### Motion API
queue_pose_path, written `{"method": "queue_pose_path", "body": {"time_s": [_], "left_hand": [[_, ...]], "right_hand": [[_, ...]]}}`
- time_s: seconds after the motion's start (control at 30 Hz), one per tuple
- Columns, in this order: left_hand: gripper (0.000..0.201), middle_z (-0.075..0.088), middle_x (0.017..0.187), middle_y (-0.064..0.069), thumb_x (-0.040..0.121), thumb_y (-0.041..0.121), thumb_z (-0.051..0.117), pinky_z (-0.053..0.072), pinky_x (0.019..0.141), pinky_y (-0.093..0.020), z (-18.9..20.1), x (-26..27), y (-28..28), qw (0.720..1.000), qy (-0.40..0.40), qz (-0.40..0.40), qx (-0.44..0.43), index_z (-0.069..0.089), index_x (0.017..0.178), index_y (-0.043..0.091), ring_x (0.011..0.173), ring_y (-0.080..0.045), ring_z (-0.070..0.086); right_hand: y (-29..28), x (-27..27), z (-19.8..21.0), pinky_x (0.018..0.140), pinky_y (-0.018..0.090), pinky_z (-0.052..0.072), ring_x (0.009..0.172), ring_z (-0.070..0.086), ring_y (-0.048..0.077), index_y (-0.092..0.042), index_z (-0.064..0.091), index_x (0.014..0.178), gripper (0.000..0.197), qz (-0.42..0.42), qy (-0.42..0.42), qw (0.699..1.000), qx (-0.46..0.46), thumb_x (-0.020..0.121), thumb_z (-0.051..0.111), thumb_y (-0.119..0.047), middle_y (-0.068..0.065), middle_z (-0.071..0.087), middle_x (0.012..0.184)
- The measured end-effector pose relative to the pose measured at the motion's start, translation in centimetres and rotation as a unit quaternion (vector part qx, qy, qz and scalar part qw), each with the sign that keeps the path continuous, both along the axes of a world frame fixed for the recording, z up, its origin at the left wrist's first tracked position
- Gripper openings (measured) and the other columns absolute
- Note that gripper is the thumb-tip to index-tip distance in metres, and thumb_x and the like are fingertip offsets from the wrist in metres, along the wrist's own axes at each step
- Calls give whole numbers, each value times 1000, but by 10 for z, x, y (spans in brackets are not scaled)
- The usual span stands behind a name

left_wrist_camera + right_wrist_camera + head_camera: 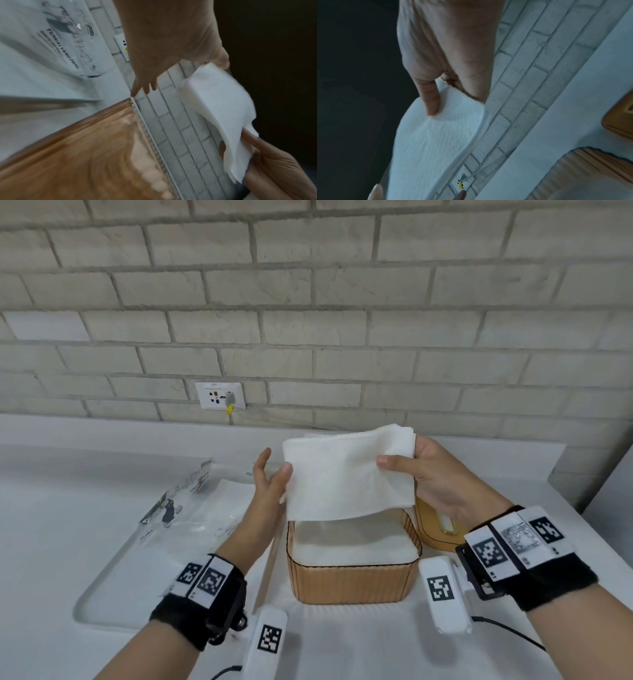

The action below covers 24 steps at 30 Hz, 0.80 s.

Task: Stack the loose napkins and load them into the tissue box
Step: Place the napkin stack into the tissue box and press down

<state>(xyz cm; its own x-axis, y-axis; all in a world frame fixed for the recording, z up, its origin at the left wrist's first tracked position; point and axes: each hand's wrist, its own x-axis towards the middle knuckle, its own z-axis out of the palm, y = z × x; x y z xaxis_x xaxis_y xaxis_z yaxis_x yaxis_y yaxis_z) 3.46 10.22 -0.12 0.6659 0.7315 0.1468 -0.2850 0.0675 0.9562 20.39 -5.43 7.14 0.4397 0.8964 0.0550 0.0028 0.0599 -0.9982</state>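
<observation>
A stack of white napkins (346,474) hangs in the air just above the open orange ribbed tissue box (352,583). My right hand (404,465) pinches the stack's right edge, thumb in front and fingers behind; the right wrist view shows that thumb pressed on the napkins (436,142). My left hand (270,481) is at the stack's left edge with fingers straight, only the thumb touching the paper. In the left wrist view the napkins (217,102) sag between both hands over the box (77,155). More white napkins (352,546) lie inside the box.
The box's orange lid (431,529) lies right of the box, partly behind my right wrist. A white tray (113,573) on the left holds an empty clear plastic wrapper (178,501). A brick wall with a socket (221,395) stands behind the white counter.
</observation>
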Motion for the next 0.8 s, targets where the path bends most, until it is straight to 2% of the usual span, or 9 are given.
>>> {"method": "queue_pose_path", "body": {"time_s": [0.07, 0.13, 0.27, 0.33, 0.4, 0.5, 0.6, 0.7, 0.8], "left_hand": [[100, 59, 127, 1, 57, 62, 77, 53, 93, -38, 3, -1, 6, 999, -11, -45, -14, 29, 139, 31, 107, -12, 65], [96, 64, 125, -1, 54, 60, 81, 54, 91, -37, 4, -4, 5, 997, 21, -74, 1, 44, 134, 23, 110, -17, 65], [36, 72, 108, -6, 76, 26, 78, 56, 78, -28, -11, -4, -11, 990, 113, -58, 65, 66, 109, 17, 96, -19, 70], [24, 74, 101, 1, 80, 19, 71, 56, 77, -25, -19, -2, -15, 985, 129, -47, 100, 67, 103, 22, 93, -16, 71], [18, 75, 98, 5, 83, 22, 68, 56, 76, -25, -21, 0, -16, 982, 132, -35, 127, 68, 101, 24, 92, -14, 70], [19, 74, 101, 4, 85, 25, 65, 57, 80, -28, -19, 2, -17, 981, 112, -18, 157, 67, 104, 24, 94, -13, 70], [34, 74, 102, 2, 76, 30, 70, 57, 81, -32, -20, 1, -17, 984, 95, -16, 152, 67, 108, 19, 95, -15, 70], [34, 74, 100, 5, 73, 29, 72, 57, 78, -28, -20, 0, -18, 984, 90, -15, 154, 66, 106, 22, 94, -13, 70], [36, 74, 100, 5, 73, 26, 74, 55, 75, -21, -17, 1, -17, 984, 77, -9, 163, 66, 108, 21, 94, -9, 69]], "right_hand": [[1, 2, 0, 83, 34, 57, 92, 69, 19, -16, 62, 107, 28, 9, 3, 1000, 6, 82, 62, -5, 3, 73, 102], [-1, 3, -8, 81, 34, 57, 91, 69, 19, -15, 62, 104, 30, 11, 15, 1000, 4, 75, 65, -7, 3, 72, 100], [-7, 2, -47, 80, 34, 53, 90, 66, 21, -15, 64, 92, 37, -14, 24, 999, -43, 59, 80, -21, 6, 70, 96], [-7, 2, -66, 89, 42, 52, 99, 66, 26, -15, 63, 101, 40, -40, 40, 996, -63, 65, 80, -19, 9, 71, 105], [-5, 2, -74, 95, 48, 49, 104, 64, 27, -17, 59, 110, 36, -65, 29, 995, -68, 78, 71, -6, 10, 68, 112], [-3, 1, -71, 93, 43, 50, 101, 62, 23, -27, 54, 115, 48, -90, 23, 995, -41, 82, 64, 6, 9, 64, 113], [-3, -1, -70, 92, 39, 51, 103, 60, 19, -35, 42, 132, 69, -94, 6, 995, -36, 82, 63, 7, 1, 60, 112], [-1, -2, -68, 93, 38, 50, 104, 60, 19, -32, 40, 132, 66, -103, -6, 994, -37, 84, 60, 9, 4, 60, 117], [1, 0, -59, 90, 36, 50, 99, 61, 18, -32, 45, 123, 58, -109, -2, 994, -11, 85, 58, 10, 4, 62, 110]]}}
